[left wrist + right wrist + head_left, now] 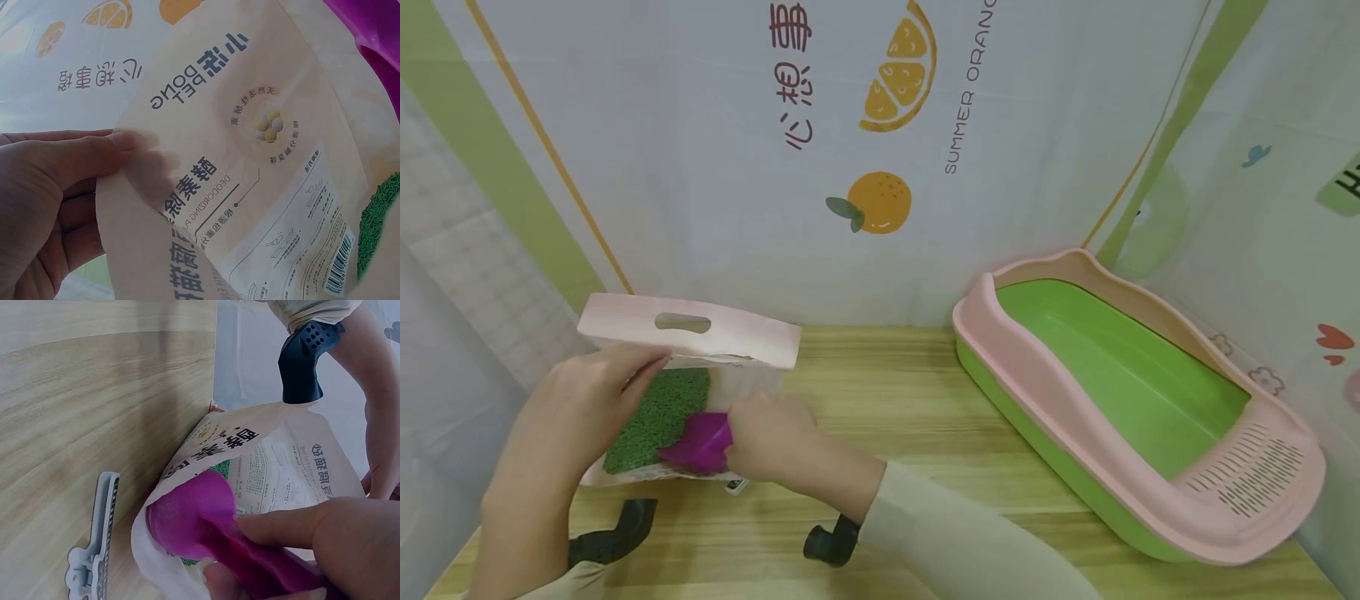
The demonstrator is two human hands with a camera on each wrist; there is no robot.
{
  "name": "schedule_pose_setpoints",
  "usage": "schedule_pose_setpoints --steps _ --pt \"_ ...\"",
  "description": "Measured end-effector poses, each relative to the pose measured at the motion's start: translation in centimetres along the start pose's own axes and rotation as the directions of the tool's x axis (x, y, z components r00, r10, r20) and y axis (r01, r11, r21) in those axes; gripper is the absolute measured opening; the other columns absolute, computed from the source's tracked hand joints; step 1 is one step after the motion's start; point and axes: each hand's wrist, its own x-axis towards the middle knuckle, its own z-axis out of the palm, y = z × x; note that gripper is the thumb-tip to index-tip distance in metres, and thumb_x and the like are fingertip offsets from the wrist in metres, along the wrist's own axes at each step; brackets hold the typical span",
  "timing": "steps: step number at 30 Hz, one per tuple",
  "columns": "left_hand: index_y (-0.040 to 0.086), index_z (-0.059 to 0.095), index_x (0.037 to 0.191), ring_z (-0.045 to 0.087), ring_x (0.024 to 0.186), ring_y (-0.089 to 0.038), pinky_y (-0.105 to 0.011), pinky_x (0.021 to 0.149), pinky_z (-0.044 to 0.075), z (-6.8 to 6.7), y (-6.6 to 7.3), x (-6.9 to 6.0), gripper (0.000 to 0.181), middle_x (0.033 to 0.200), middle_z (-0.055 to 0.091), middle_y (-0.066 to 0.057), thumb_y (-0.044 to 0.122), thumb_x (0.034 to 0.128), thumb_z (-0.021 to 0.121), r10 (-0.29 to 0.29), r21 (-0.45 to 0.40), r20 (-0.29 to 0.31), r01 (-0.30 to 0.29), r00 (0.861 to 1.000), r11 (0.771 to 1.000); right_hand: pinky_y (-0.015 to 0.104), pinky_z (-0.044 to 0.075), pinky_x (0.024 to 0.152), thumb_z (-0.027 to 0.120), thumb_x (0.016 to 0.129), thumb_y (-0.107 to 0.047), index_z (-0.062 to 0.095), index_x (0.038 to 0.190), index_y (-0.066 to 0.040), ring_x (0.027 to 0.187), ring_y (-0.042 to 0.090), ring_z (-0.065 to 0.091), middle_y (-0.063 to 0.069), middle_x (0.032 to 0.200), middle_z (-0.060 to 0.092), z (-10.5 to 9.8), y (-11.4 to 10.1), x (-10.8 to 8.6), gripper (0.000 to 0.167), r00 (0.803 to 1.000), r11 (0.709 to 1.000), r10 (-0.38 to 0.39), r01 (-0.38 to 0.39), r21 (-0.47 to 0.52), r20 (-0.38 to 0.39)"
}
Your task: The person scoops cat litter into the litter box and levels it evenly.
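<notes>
A pale pink bag (760,342) with a handle slot stands open on the table, holding green cat litter pellets (655,421). My left hand (568,408) pinches the bag's top edge between thumb and fingers; the left wrist view shows the printed plastic (206,125) in that pinch. With my right hand (771,437) I grip the handle of a purple scoop (703,442). The scoop's bowl (194,512) is inside the bag mouth, touching or very near the pellets. Part of the bowl's front is hidden by the bag wall in the right wrist view.
A litter box with a pink rim (1052,367) and green basin (1112,367) stands on the right of the wooden table (880,392). A light grey sealing clip (94,550) lies beside the bag. A printed curtain (730,200) hangs behind.
</notes>
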Motion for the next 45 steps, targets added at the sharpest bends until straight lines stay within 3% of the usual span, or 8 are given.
schedule_pose_setpoints --steps 4,7,13,26,33,40,45 --pt "0.009 0.07 0.097 0.055 0.052 -0.027 -0.058 0.06 0.049 -0.1 0.1 0.0 0.002 0.075 0.071 -0.015 0.009 0.0956 0.069 -0.018 -0.009 0.017 0.018 1.0 1.0 0.024 0.043 0.041 0.073 0.09 -0.041 0.066 0.083 -0.024 0.051 0.005 0.052 -0.01 0.067 0.059 0.2 -0.2 0.2 0.02 1.0 1.0 0.001 -0.001 -0.002 -0.004" --pt "0.008 0.07 0.099 0.062 0.056 -0.034 -0.061 0.063 0.049 -0.2 0.1 0.0 0.006 0.079 0.073 -0.017 0.006 0.0933 0.07 -0.025 -0.011 0.022 0.025 0.999 1.0 0.025 0.043 0.04 0.073 0.09 -0.041 0.064 0.077 -0.024 0.05 0.005 0.051 -0.01 0.065 0.058 0.5 -0.3 0.2 0.024 1.0 1.0 0.002 -0.002 0.0 -0.015" --pt "0.007 0.069 0.098 0.062 0.056 -0.035 -0.061 0.063 0.049 -0.1 0.1 0.0 0.006 0.076 0.071 -0.016 0.013 0.0972 0.068 -0.018 -0.01 0.017 0.018 1.0 1.0 0.024 0.04 0.038 0.071 0.091 -0.041 0.055 0.067 -0.024 0.046 0.005 0.046 -0.011 0.058 0.054 1.3 -0.1 0.3 0.034 0.999 1.0 -0.013 0.013 0.006 -0.049" --pt "0.006 0.068 0.098 0.059 0.054 -0.033 -0.06 0.059 0.047 -0.4 0.4 0.1 0.008 0.072 0.07 -0.015 0.009 0.0918 0.073 -0.061 0.001 0.066 0.061 0.996 0.998 0.022 0.039 0.039 0.071 0.09 -0.038 0.059 0.073 -0.024 0.045 0.003 0.046 -0.011 0.058 0.054 2.1 -0.2 0.4 0.025 0.992 0.998 -0.063 0.063 -0.001 -0.111" --pt "0.006 0.067 0.1 0.061 0.055 -0.037 -0.06 0.059 0.047 -0.4 0.5 0.1 0.009 0.071 0.069 -0.014 0.011 0.0934 0.071 -0.046 -0.006 0.05 0.046 0.998 0.999 0.022 0.039 0.04 0.071 0.091 -0.041 0.06 0.074 -0.025 0.045 0.003 0.046 -0.012 0.058 0.055 2.4 -0.3 0.5 0.025 0.99 0.998 -0.067 0.066 -0.012 -0.122" --pt "0.007 0.067 0.1 0.055 0.049 -0.031 -0.057 0.054 0.046 -0.2 0.5 0.1 0.01 0.066 0.066 -0.014 0.007 0.0916 0.072 -0.008 0.005 0.033 0.008 0.999 1.0 0.021 0.038 0.039 0.071 0.091 -0.041 0.061 0.076 -0.025 0.044 0.003 0.045 -0.012 0.058 0.054 2.7 -0.4 0.7 0.024 0.989 0.998 -0.068 0.069 0.008 -0.132" --pt "0.007 0.068 0.1 0.054 0.049 -0.03 -0.055 0.052 0.044 -0.3 0.5 0.1 0.015 0.067 0.067 -0.015 0.003 0.0874 0.075 -0.029 0.012 0.058 0.028 0.998 1.0 0.022 0.038 0.037 0.071 0.091 -0.042 0.06 0.076 -0.025 0.044 0.004 0.045 -0.012 0.058 0.053 2.9 -0.5 0.7 0.025 0.989 0.998 -0.047 0.051 0.027 -0.137"
